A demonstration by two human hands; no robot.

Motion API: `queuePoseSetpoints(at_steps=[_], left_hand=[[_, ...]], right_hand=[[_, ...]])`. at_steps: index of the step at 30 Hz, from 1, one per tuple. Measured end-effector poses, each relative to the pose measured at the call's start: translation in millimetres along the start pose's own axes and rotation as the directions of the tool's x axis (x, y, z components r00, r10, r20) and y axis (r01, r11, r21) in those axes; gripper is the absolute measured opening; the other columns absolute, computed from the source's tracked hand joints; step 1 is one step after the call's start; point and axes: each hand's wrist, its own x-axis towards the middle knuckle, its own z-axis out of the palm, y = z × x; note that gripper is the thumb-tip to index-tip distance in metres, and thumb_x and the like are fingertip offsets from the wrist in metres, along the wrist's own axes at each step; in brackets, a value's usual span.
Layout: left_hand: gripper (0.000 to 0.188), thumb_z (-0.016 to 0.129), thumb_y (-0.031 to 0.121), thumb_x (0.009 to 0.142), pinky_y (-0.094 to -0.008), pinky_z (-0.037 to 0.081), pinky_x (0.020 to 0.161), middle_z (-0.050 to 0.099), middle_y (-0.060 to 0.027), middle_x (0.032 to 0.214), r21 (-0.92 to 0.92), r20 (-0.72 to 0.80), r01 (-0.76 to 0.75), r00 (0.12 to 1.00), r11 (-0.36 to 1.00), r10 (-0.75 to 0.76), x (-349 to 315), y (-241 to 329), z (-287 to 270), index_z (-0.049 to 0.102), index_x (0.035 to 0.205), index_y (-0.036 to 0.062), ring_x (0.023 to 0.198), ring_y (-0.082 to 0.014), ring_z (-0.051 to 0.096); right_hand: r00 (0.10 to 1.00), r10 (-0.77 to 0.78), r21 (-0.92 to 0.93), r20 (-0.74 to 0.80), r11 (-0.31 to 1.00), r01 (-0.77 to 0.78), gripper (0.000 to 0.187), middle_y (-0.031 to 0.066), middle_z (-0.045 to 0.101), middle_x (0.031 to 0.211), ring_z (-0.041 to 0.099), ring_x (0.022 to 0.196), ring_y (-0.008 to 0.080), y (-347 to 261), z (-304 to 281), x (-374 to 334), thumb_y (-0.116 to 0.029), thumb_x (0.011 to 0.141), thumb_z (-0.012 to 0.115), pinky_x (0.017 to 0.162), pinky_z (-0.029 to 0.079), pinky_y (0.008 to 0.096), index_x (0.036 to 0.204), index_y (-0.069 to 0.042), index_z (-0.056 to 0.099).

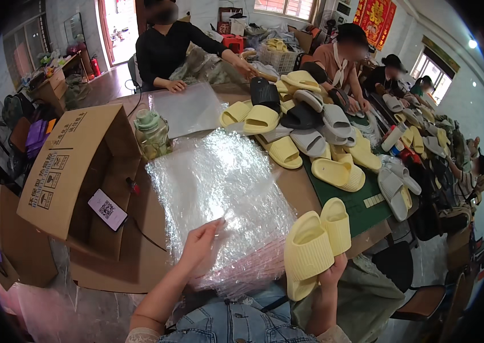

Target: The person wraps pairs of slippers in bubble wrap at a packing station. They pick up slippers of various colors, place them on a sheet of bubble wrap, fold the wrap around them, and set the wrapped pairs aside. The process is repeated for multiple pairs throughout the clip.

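Your right hand (326, 274) grips a pair of yellow slippers (316, 243); your left hand (199, 243) fingers pinch the top clear plastic bag (219, 188) on the desk (145, 228).

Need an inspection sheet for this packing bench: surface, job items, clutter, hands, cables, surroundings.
Surface: brown cardboard-covered table, green mat at the right.
Job's things: stack of clear crinkled plastic bags; pair of pale yellow foam slippers.
Clutter: heap of yellow, grey and black slippers; open cardboard box; green-lidded jar.
Hands: left hand pinches the top bag's edge; right hand grips the slipper pair.
Cables: thin black cable by the phone.
Surroundings: seated co-workers opposite and right; floor fan at left.
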Motion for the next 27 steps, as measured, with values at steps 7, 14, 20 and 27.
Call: queuePoseSetpoints(at_steps=[7,14,20,27], left_hand=[[0.016,0.062,0.02,0.103,-0.0422,0.046,0.113,0.06,-0.015,0.14,-0.517,0.112,0.08,0.993,0.852,-0.025,-8,55,15,0.066,0.112,0.0069,0.131,-0.0312,0.057],[0.012,0.076,0.008,0.089,-0.0443,0.053,0.107,0.06,-0.0086,0.134,-0.731,0.2,0.058,0.971,0.68,0.131,-4,76,29,0.066,0.094,0.013,0.13,-0.0319,0.054],[0.012,0.066,0.0,0.095,-0.0426,0.053,0.104,0.071,-0.014,0.117,-0.517,0.061,-0.123,0.982,0.847,0.18,-5,89,25,0.069,0.103,0.0078,0.116,-0.0293,0.067],[0.009,0.072,-0.005,0.088,-0.0344,0.058,0.085,0.075,-0.0136,0.096,-0.039,-0.075,-0.44,0.897,0.897,0.437,-8,103,26,0.071,0.094,0.0007,0.093,-0.0231,0.071]], right_hand=[[0.989,-0.093,-0.045,0.117,0.994,0.099,0.037,0.0183,0.073,0.115,0.071,0.108,0.0333,-30,22,6,-0.016,0.084,0.075,0.094,0.052,0.0403,0.115,0.003,0.071],[0.972,-0.106,0.087,0.211,0.992,0.089,0.039,0.0194,0.072,0.118,0.069,0.11,0.0366,-25,46,-3,-0.019,0.082,0.077,0.095,0.052,0.042,0.115,0.001,0.072],[0.971,-0.11,0.105,0.212,0.991,0.089,0.037,0.0182,0.072,0.119,0.068,0.112,0.0372,-22,53,-8,-0.02,0.083,0.077,0.097,0.051,0.0433,0.114,0.0,0.073],[0.983,-0.07,0.13,0.171,0.99,0.048,0.038,0.0186,0.072,0.119,0.069,0.111,0.0356,-15,43,-18,-0.02,0.085,0.076,0.096,0.052,0.0414,0.116,0.002,0.072]])
